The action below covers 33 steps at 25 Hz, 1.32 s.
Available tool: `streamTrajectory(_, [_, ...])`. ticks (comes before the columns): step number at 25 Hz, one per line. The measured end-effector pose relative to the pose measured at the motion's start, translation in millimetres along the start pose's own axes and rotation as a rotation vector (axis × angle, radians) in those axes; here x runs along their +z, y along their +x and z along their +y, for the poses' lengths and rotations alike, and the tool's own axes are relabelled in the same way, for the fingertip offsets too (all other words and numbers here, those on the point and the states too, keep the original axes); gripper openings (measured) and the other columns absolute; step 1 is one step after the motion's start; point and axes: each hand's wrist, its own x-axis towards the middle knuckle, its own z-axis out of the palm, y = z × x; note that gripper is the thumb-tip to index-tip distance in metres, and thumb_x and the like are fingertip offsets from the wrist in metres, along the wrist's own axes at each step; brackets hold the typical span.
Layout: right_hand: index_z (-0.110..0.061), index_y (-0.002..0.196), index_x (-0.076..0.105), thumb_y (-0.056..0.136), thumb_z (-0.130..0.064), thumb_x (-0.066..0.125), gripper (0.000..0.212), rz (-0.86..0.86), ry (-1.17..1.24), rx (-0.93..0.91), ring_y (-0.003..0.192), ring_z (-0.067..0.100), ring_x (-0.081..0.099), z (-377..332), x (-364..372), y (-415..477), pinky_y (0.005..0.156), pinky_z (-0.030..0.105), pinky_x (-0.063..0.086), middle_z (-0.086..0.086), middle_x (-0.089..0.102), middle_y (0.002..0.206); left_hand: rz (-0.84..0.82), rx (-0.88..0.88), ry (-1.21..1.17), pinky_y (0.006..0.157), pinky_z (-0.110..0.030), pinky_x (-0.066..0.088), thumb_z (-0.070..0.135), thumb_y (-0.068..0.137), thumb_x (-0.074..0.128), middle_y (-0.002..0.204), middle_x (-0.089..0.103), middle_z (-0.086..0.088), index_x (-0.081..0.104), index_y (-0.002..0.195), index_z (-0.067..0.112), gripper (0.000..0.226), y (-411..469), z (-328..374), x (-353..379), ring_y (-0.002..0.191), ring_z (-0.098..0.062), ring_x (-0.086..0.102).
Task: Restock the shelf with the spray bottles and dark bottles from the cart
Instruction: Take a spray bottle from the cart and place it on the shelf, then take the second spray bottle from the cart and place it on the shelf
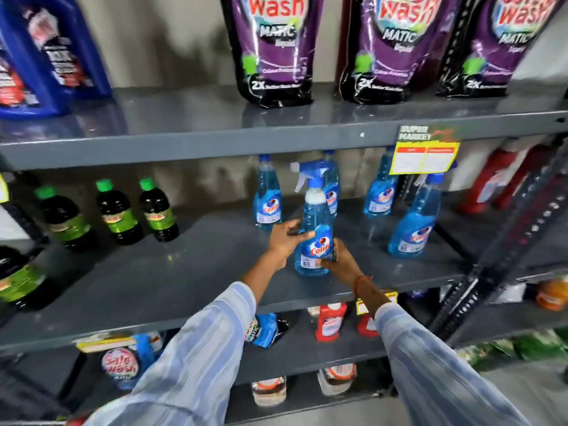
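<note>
Both hands grasp one blue Colin spray bottle (314,238), upright near the front of the grey middle shelf (184,281): the left hand (287,239) wraps its left side, the right hand (338,259) cups its lower right. Whether its base touches the shelf is unclear. Behind and right of the hands stand four more blue Colin bottles (412,222). Far left of the left hand stand green-capped dark bottles (118,212). Above the hands, purple Safewash pouches (273,47) sit.
</note>
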Motion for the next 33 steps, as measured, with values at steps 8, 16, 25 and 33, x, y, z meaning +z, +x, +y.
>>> streamTrajectory(8, [0.005,0.122,0.036,0.082,0.006,0.057,0.045,0.108,-0.093,0.069,0.109,0.022,0.049,22,-62,26,0.104,0.049,0.040,0.028,0.050,0.128,-0.026,0.024,-0.052,0.072,-0.009,0.053,-0.007,0.073,0.068,0.129,0.055,-0.024,0.050,0.124,-0.006,0.054,53,-12,74,0.081,0.003,0.064])
streamTrajectory(16, [0.003,0.132,0.030,0.088,-0.002,0.053,0.050,0.125,-0.067,0.061,0.110,0.014,0.045,26,-75,31,0.093,0.018,0.039,0.013,0.050,0.126,0.005,0.038,-0.116,0.072,-0.007,0.053,-0.004,0.075,0.067,0.131,0.054,-0.021,0.047,0.127,-0.002,0.056,68,-11,99,0.106,-0.018,0.055])
streamTrajectory(25, [-0.002,0.143,0.017,0.088,-0.011,0.055,0.067,0.342,0.024,0.127,0.139,0.030,0.028,33,-46,22,0.118,0.044,0.024,0.019,0.026,0.151,0.014,0.091,-0.016,0.103,-0.026,0.044,0.008,0.072,0.074,0.136,0.053,-0.010,0.050,0.128,0.007,0.061,57,-15,90,0.118,-0.008,0.047])
streamTrajectory(33, [0.003,0.132,0.036,0.090,-0.008,0.050,0.045,0.420,0.434,0.085,0.112,0.015,0.044,-53,121,-39,0.090,0.006,0.039,0.023,0.040,0.134,0.383,0.115,-0.091,0.103,-0.023,0.043,0.011,0.079,0.067,0.122,0.061,-0.001,0.058,0.120,0.012,0.042,-63,-38,-67,0.117,-0.007,0.054])
